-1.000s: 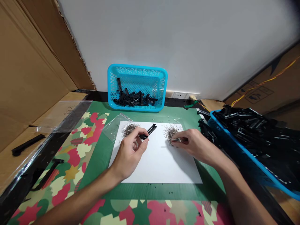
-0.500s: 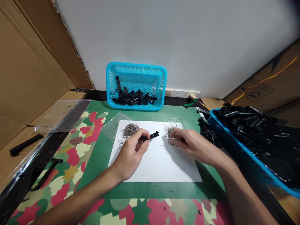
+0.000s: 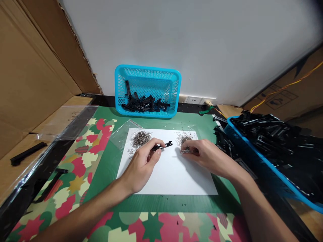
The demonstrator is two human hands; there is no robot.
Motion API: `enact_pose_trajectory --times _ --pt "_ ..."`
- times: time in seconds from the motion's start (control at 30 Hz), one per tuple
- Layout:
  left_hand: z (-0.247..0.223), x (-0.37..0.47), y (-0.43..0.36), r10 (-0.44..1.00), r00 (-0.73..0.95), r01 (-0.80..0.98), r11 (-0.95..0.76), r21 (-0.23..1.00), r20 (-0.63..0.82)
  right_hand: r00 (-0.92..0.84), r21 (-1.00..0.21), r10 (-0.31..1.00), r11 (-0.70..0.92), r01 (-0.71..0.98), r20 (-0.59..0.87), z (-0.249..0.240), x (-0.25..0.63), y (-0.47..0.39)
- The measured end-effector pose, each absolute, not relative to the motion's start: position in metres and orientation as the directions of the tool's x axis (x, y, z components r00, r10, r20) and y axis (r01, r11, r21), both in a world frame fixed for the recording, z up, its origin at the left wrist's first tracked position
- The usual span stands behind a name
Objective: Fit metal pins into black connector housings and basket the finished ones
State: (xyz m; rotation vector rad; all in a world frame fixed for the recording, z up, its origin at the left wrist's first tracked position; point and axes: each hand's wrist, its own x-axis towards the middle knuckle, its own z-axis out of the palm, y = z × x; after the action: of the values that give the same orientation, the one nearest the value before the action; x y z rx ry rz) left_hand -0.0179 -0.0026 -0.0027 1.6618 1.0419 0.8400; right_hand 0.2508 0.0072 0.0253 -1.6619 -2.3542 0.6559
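A pale wall rises behind a green mat, on which lies a white sheet bearing two piles of tiny metal bits. Above the sheet, the left hand pinches a black part between thumb and fingers, its free end pointing toward the right hand. That hand's fingertips are nearly together beside the right pile; I cannot tell whether they grip a bit. The left pile sits just beyond the left hand. A blue basket holds more parts.
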Motion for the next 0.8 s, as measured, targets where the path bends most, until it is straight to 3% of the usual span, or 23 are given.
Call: enact_pose_trajectory --times 0.17,0.4,0.53,0.67,0.8 --pt "-0.003 -0.017 -0.002 0.915 0.399 0.251 -0.173 0.952 0.061 -0.341 -0.381 0.936 0.286 0.879 -0.085 0.021 0.248 0.007" --pt "-0.005 -0.016 -0.001 0.907 0.413 0.271 -0.210 0.939 0.084 -0.371 -0.392 0.918 0.294 0.872 -0.138 0.021 0.249 0.007" --pt "-0.009 -0.016 -0.001 0.906 0.417 0.239 -0.180 0.954 0.066 -0.359 -0.630 0.928 0.222 0.744 -0.097 0.035 0.246 0.003" --pt "-0.007 -0.014 -0.002 0.906 0.419 0.185 -0.147 0.972 0.057 -0.384 -0.924 0.921 0.083 0.372 -0.071 0.042 0.232 -0.001" --pt "-0.005 -0.012 -0.004 0.908 0.411 0.075 -0.124 0.989 0.082 -0.421 -0.988 0.895 -0.115 0.105 -0.149 0.032 0.214 -0.004"
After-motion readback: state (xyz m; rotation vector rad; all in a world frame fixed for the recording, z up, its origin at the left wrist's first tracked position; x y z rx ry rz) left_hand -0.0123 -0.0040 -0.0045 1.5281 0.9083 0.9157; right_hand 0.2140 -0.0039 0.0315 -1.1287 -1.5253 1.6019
